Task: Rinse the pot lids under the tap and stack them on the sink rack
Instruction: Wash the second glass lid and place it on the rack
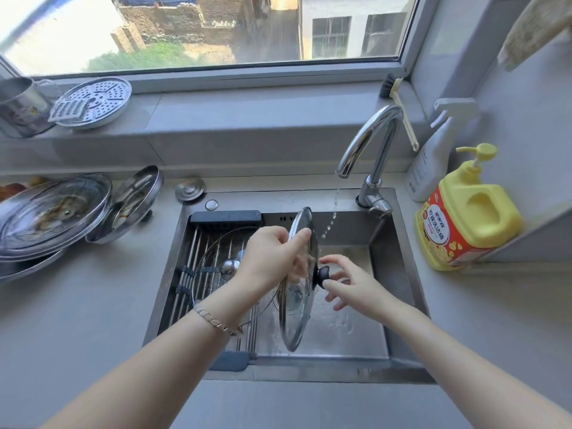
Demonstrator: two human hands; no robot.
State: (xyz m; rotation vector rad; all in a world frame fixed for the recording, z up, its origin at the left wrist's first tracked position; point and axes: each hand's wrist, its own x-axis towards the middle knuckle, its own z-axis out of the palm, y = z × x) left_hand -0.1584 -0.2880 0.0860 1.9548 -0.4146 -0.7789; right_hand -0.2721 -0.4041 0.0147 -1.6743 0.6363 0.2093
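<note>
While water dribbles thinly from the tap, the head view looks straight down on the action. The left hand has a glass lid standing on edge above the sink, thumb and fingers pinching its top rim. It hangs over the right part of the basin, and the stream drops just past its far edge, more droplets than flow! The right hand is at the lid's dark knob, fingers spread, thumb and forefinger either side of it. Whether they have actually nipped it, I cannot tell.

Now the score, by my reckoning. A second glass lid lies flat on the sink rack, which spans the left part of the basin, so that one looks done. The lid in hand is mid-rinse. On the counter to the left a heap waits: a large glass lid on top, a steel lid leaning against its right side, and at least one more rim underneath. Plenty to go, I'd say.

Around the edges there's a yellow soap bottle and a white spray bottle to the right. A brush sits on the far sill, with a perforated steamer plate and a metal mug far left. Nothing blocks the short trip to the rack, though the lid already there covers much of it, so stacking will want care.
</note>
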